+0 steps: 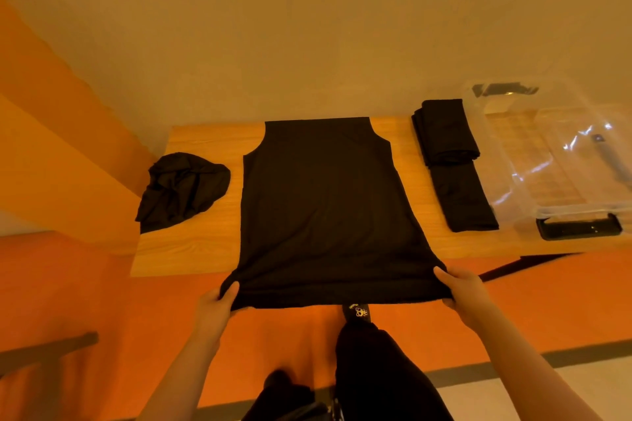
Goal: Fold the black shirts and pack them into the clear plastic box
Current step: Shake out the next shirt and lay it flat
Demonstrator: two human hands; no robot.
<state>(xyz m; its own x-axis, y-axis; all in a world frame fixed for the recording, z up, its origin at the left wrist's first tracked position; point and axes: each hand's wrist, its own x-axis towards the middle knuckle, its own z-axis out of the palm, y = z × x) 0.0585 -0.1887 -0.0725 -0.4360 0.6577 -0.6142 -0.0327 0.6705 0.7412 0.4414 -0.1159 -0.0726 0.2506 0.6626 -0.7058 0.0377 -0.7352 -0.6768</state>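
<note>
Wood table [205, 249]: shirt [318, 208] flat in middle, box [561, 161] far right of it. Left hand [219, 301], right hand [460, 290] pinch hem corners. Uneven pull could wrinkle shirt.

4 black shirts: 1 spread flat [318, 208], 1 crumpled [183, 190], 2 folded (far one [444, 130], near one [465, 198]); 1 clear plastic box [561, 161]; 1 table [191, 249].

The table [191, 249] has a smooth wood-grain top. The spread shirt [318, 208], the crumpled one [181, 191] at left and the folded stack [451, 161] at right are matt black cloth. The box [554, 161] at far right is clear, glossy plastic.
</note>
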